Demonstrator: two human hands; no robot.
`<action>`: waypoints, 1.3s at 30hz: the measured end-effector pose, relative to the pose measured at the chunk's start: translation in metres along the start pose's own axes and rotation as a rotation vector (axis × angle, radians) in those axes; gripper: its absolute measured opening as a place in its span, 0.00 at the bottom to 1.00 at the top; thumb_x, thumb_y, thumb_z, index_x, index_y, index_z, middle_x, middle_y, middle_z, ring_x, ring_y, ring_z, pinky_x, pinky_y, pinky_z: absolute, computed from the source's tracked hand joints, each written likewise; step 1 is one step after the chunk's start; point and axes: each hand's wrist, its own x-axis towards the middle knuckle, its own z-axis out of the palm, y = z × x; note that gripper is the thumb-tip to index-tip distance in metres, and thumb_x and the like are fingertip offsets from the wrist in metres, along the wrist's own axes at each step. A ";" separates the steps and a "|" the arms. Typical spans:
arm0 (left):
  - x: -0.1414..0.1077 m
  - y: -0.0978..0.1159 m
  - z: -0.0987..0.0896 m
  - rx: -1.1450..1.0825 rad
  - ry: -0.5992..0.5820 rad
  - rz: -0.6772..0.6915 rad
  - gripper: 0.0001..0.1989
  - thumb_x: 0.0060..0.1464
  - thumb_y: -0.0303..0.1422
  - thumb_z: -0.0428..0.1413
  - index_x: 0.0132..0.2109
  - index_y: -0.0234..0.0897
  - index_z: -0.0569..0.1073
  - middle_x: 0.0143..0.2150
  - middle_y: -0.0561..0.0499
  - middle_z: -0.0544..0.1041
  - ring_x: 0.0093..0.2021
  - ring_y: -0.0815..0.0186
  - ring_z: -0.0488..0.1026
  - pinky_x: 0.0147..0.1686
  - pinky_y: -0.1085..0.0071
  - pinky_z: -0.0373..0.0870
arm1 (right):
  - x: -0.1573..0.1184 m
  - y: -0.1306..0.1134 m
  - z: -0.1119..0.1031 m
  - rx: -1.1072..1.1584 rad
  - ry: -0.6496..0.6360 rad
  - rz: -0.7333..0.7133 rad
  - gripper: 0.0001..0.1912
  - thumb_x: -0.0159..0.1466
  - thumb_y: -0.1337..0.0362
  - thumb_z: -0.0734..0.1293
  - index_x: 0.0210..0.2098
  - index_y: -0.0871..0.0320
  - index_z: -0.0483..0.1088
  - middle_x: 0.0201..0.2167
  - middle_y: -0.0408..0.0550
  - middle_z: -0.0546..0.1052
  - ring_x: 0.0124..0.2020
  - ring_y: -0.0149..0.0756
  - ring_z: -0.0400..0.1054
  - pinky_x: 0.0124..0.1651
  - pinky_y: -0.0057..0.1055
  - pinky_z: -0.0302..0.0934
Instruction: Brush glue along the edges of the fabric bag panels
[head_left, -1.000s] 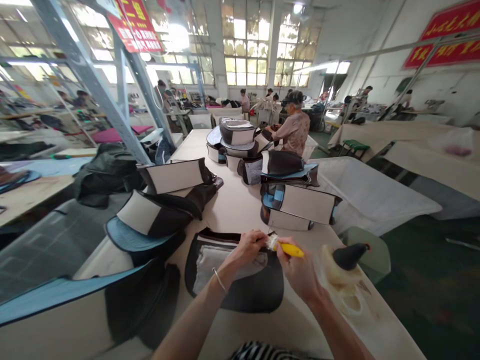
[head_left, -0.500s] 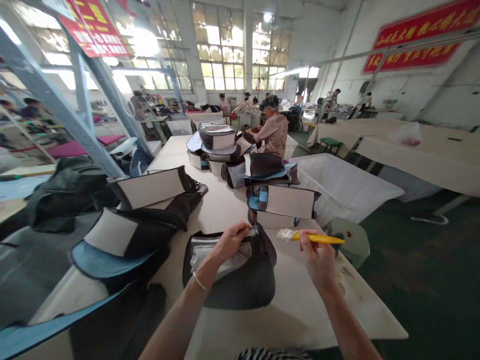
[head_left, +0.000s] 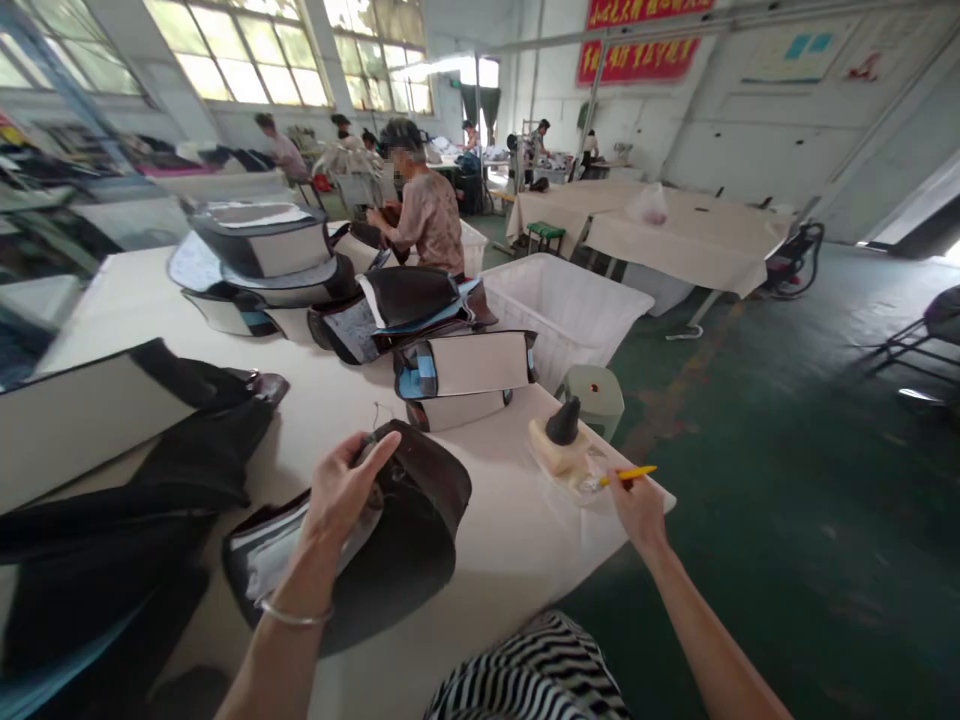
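My left hand (head_left: 337,510), with a bracelet at the wrist, pinches the upper edge of a dark bag piece (head_left: 397,575) lying on the white table. A grey-white lining shows in the piece's opening, partly under my forearm. At the table's right edge, my right hand (head_left: 639,510) is closed round a brush with a yellow handle (head_left: 637,473). The brush head reaches a whitish smeared patch and is hard to make out. Just beyond it stands a cream-coloured block-like container (head_left: 551,447) with a black cone-shaped part (head_left: 564,422) on top.
Stacked bag pieces (head_left: 480,365) stand at the table's back, more dark pieces (head_left: 112,450) at the left. Past the right edge are a pale stool (head_left: 596,390) and a large white bin (head_left: 570,300). A co-worker (head_left: 431,215) handles dark material beyond the stacks.
The view has turned right. My right hand has brought the brush down from above the table to the smeared patch by the container. My left hand still grips the bag piece, which is now tilted.
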 end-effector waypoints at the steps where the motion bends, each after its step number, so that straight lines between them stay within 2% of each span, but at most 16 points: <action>1: 0.001 0.001 -0.001 0.044 0.003 -0.022 0.22 0.46 0.54 0.59 0.30 0.37 0.73 0.22 0.56 0.69 0.24 0.68 0.65 0.23 0.74 0.60 | -0.001 0.004 0.006 -0.007 -0.006 0.002 0.26 0.60 0.46 0.57 0.32 0.61 0.76 0.28 0.58 0.78 0.32 0.48 0.72 0.38 0.39 0.62; 4: 0.005 0.002 -0.005 0.053 -0.021 -0.048 0.23 0.44 0.54 0.60 0.33 0.36 0.74 0.21 0.55 0.70 0.23 0.68 0.66 0.21 0.75 0.59 | -0.004 0.011 0.023 -0.012 -0.029 -0.004 0.26 0.61 0.47 0.57 0.34 0.61 0.76 0.29 0.57 0.79 0.33 0.47 0.73 0.40 0.39 0.63; 7: 0.006 0.003 -0.010 -0.133 -0.079 -0.136 0.24 0.40 0.51 0.63 0.37 0.36 0.75 0.25 0.53 0.75 0.26 0.65 0.70 0.23 0.74 0.66 | -0.007 0.016 0.036 0.004 -0.071 -0.031 0.24 0.61 0.47 0.58 0.35 0.59 0.76 0.31 0.53 0.80 0.33 0.44 0.73 0.39 0.36 0.64; 10: 0.003 0.002 -0.016 -0.252 -0.162 -0.186 0.26 0.38 0.49 0.66 0.41 0.37 0.74 0.29 0.51 0.77 0.28 0.64 0.72 0.25 0.72 0.69 | -0.010 0.019 0.037 0.014 -0.091 -0.053 0.24 0.62 0.47 0.57 0.36 0.58 0.76 0.31 0.50 0.80 0.32 0.41 0.74 0.37 0.33 0.64; 13: 0.003 -0.005 -0.022 -0.229 -0.207 -0.133 0.24 0.42 0.49 0.64 0.42 0.37 0.74 0.31 0.52 0.77 0.30 0.65 0.72 0.27 0.74 0.68 | -0.012 0.021 0.028 -0.010 -0.071 -0.057 0.24 0.63 0.48 0.55 0.36 0.58 0.75 0.28 0.51 0.79 0.31 0.42 0.73 0.36 0.33 0.63; 16: 0.006 -0.018 -0.025 -0.102 -0.150 -0.029 0.22 0.47 0.52 0.60 0.38 0.37 0.72 0.29 0.54 0.73 0.29 0.67 0.68 0.27 0.75 0.64 | -0.011 0.019 0.020 -0.053 -0.063 -0.049 0.23 0.62 0.49 0.55 0.32 0.58 0.74 0.23 0.51 0.76 0.29 0.44 0.72 0.35 0.35 0.61; 20: 0.012 -0.027 -0.026 0.138 -0.076 0.110 0.21 0.53 0.53 0.54 0.35 0.37 0.70 0.26 0.56 0.68 0.29 0.67 0.63 0.27 0.74 0.60 | -0.014 0.015 0.014 -0.058 -0.074 -0.089 0.21 0.62 0.51 0.55 0.36 0.57 0.72 0.32 0.52 0.78 0.36 0.43 0.72 0.41 0.35 0.62; 22: 0.013 -0.025 -0.029 0.145 -0.118 0.132 0.20 0.54 0.52 0.54 0.38 0.38 0.70 0.28 0.56 0.69 0.31 0.66 0.65 0.30 0.73 0.61 | -0.016 0.013 0.010 -0.049 -0.099 -0.103 0.19 0.61 0.52 0.55 0.35 0.56 0.72 0.34 0.51 0.79 0.37 0.43 0.72 0.42 0.35 0.62; 26: 0.007 -0.011 -0.040 0.079 -0.328 0.190 0.19 0.55 0.50 0.55 0.39 0.37 0.71 0.31 0.54 0.72 0.34 0.65 0.67 0.34 0.72 0.64 | -0.017 0.003 -0.001 -0.035 -0.137 -0.082 0.17 0.59 0.51 0.58 0.32 0.55 0.72 0.26 0.48 0.77 0.30 0.45 0.72 0.35 0.36 0.60; 29: 0.000 -0.004 -0.046 0.072 -0.419 0.212 0.17 0.55 0.47 0.55 0.38 0.36 0.72 0.31 0.53 0.72 0.34 0.65 0.66 0.35 0.72 0.63 | -0.012 -0.022 -0.009 0.059 -0.121 -0.047 0.18 0.57 0.48 0.60 0.34 0.55 0.72 0.28 0.49 0.77 0.30 0.46 0.71 0.34 0.37 0.60; 32: -0.007 -0.004 -0.046 -0.028 -0.462 0.170 0.17 0.55 0.45 0.57 0.38 0.34 0.72 0.33 0.52 0.72 0.35 0.66 0.66 0.36 0.72 0.63 | -0.013 -0.069 -0.014 0.322 -0.144 -0.079 0.19 0.58 0.47 0.64 0.36 0.56 0.72 0.29 0.48 0.77 0.29 0.41 0.70 0.34 0.34 0.62; 36: -0.018 -0.012 -0.045 -0.248 -0.539 0.130 0.17 0.56 0.42 0.58 0.45 0.32 0.73 0.39 0.49 0.75 0.40 0.64 0.69 0.41 0.71 0.65 | -0.028 -0.147 -0.015 0.699 -0.286 -0.252 0.16 0.61 0.50 0.67 0.38 0.57 0.71 0.25 0.44 0.73 0.26 0.33 0.66 0.30 0.29 0.62; 39: -0.025 -0.018 -0.045 -0.356 -0.540 0.122 0.19 0.55 0.41 0.59 0.49 0.33 0.73 0.42 0.47 0.76 0.43 0.62 0.70 0.45 0.69 0.66 | -0.042 -0.203 -0.012 0.836 -0.416 -0.418 0.12 0.65 0.54 0.65 0.39 0.57 0.70 0.23 0.42 0.71 0.25 0.32 0.66 0.28 0.27 0.61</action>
